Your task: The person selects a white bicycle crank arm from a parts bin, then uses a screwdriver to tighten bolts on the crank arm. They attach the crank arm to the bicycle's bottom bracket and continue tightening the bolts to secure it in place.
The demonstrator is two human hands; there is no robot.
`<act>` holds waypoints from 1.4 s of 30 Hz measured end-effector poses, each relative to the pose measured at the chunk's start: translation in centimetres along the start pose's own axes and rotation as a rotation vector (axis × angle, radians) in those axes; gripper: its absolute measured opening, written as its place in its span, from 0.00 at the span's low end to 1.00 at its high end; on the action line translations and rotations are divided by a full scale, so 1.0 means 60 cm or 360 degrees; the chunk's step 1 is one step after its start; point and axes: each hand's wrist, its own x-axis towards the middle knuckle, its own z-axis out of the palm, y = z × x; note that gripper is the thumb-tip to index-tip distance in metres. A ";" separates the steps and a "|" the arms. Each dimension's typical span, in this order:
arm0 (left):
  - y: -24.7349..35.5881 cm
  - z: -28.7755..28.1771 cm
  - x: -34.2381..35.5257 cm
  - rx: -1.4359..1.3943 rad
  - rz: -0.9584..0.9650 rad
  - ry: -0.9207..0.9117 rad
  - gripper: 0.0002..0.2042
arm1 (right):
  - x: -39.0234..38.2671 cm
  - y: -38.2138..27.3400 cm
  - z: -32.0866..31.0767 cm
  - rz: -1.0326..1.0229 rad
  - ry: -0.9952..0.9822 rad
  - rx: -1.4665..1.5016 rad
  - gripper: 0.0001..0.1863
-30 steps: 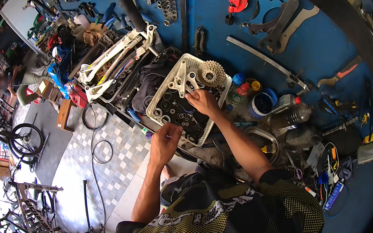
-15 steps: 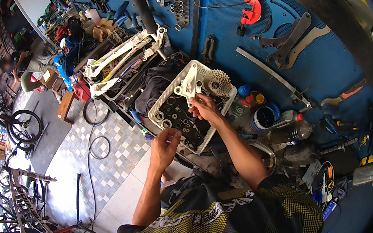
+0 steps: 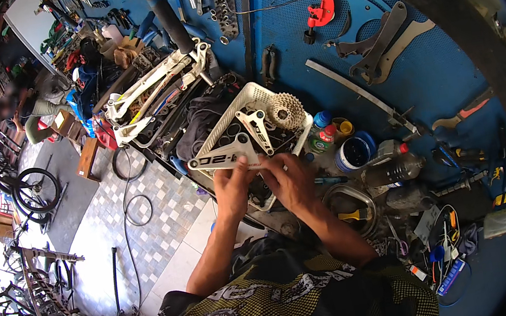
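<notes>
Both my hands hold a light grey, roughly triangular bike linkage plate, with dark lettering and a round hole at its corners. My left hand grips its lower edge with the thumb on the face. The fingers of my right hand are closed at its right end, partly hiding it. Beneath and beyond them stands a white plastic basket. A similar white linkage plate lies in it, beside a sprocket cassette. My hands and the held plate cover much of the basket's near part.
Left of the basket lie a white bike frame part and dark cloth. To its right stand a green bottle, a white-and-blue tub and a dark bottle. Tools hang on the blue board. A person is far left.
My left hand has come in from the basket's near edge to join my right hand on a linkage plate. My right hand has moved nearer to me. The view has shifted slightly.
</notes>
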 end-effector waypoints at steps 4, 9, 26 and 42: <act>0.009 -0.039 0.007 -0.0543 -0.0019 -0.0123 0.18 | -0.003 -0.028 0.003 -0.0065 -0.0002 0.0101 0.25; 0.023 -0.065 0.000 -0.0640 0.0000 -0.0262 0.22 | 0.002 -0.038 0.007 -0.0104 -0.0041 0.0216 0.24; 0.037 -0.071 -0.001 -0.0560 -0.0051 -0.0376 0.32 | 0.003 -0.013 0.009 0.0973 -0.0448 0.1984 0.13; -0.025 -0.042 -0.014 0.0830 0.0315 0.0055 0.53 | 0.111 -0.035 -0.017 0.0447 -0.0492 0.0654 0.16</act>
